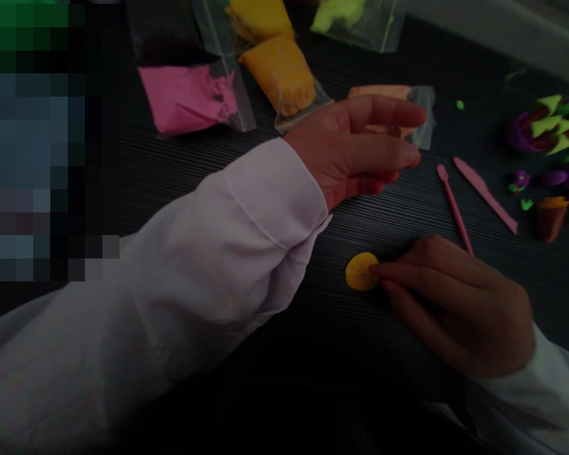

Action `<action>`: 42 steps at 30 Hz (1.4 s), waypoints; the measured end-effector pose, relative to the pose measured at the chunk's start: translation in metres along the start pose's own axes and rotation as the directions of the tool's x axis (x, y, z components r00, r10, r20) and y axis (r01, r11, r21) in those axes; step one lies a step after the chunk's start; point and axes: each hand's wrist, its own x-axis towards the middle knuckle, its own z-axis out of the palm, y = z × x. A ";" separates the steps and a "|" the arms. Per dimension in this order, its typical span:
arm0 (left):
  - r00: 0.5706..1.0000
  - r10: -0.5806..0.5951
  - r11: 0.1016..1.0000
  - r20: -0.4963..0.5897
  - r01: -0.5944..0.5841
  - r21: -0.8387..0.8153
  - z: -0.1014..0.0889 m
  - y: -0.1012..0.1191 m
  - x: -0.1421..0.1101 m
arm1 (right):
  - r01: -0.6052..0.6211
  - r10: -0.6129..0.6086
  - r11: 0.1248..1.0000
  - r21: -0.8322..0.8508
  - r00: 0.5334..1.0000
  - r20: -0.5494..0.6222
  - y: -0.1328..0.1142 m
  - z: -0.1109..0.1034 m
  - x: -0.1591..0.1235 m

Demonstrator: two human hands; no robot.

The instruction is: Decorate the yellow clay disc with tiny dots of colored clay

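A flat, round piece of yellow modelling clay is low in the middle of the head view. The thumb and forefinger of my right hand pinch its right edge. My left hand is raised above the table with its fingers stretched out and nothing between them. Behind those fingers, partly hidden, is a bag of peach-coloured clay. Just beyond my right hand lie a thin pink modelling tool and a pink plastic knife.
Bags of pink clay, orange-yellow clay and lime clay lie along the back of the dark table. At the right are a purple clay pot with leaves, a brown clay pot and a purple flower.
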 end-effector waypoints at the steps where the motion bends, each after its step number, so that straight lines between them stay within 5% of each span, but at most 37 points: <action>1: 1.000 0.003 1.000 0.001 -0.003 -0.005 0.000 0.000 0.000 | -0.013 0.012 0.999 -0.034 0.999 -0.031 0.001 -0.002 -0.001; 4: 1.000 0.011 1.000 -0.007 -0.011 -0.020 0.000 -0.001 0.001 | -0.173 0.113 0.950 -0.259 0.966 -0.231 0.009 -0.013 -0.003; 7: 1.000 0.006 0.999 -0.009 -0.006 -0.036 0.000 -0.002 0.002 | -0.476 0.300 0.755 -0.451 0.862 -0.408 0.023 -0.026 -0.005; 9: 1.000 -0.009 0.999 -0.022 0.008 -0.041 0.000 -0.002 0.003 | -0.593 0.446 0.639 -0.490 0.804 -0.392 0.031 -0.032 -0.005; 12: 0.999 -0.026 0.999 -0.047 0.024 -0.044 0.002 -0.001 0.003 | -0.645 0.591 0.598 -0.475 0.756 -0.282 0.038 -0.035 -0.005; 18: 0.996 -0.047 0.999 -0.073 0.046 -0.025 0.003 -0.001 0.004 | -0.660 0.638 0.615 -0.431 0.738 -0.219 0.032 -0.033 -0.004; 22: 0.998 -0.025 0.999 -0.062 0.022 -0.046 0.003 -0.001 0.003 | -0.720 0.665 0.597 -0.353 0.691 -0.283 0.036 -0.031 -0.006; 25: 0.999 -0.016 0.997 -0.042 0.013 -0.071 0.002 -0.001 0.003 | -0.693 0.627 0.661 -0.286 0.720 -0.296 0.041 -0.030 -0.008; 30: 0.997 -0.051 0.998 -0.053 0.049 -0.046 0.003 -0.001 0.004 | -0.469 0.441 0.839 -0.275 0.883 -0.158 0.038 -0.024 -0.004; 33: 0.998 -0.043 0.998 -0.041 0.041 -0.038 0.002 0.000 0.004 | -0.384 0.372 0.852 -0.355 0.922 -0.105 0.032 -0.018 0.002; 37: 0.999 -0.031 0.999 -0.030 0.031 -0.030 0.003 0.001 0.003 | -0.444 0.431 0.811 -0.382 0.894 -0.125 0.026 -0.018 0.004; 42: 0.997 -0.052 0.998 -0.056 0.051 -0.025 0.005 0.002 0.002 | -0.633 0.641 0.679 -0.371 0.758 -0.120 0.024 -0.029 0.001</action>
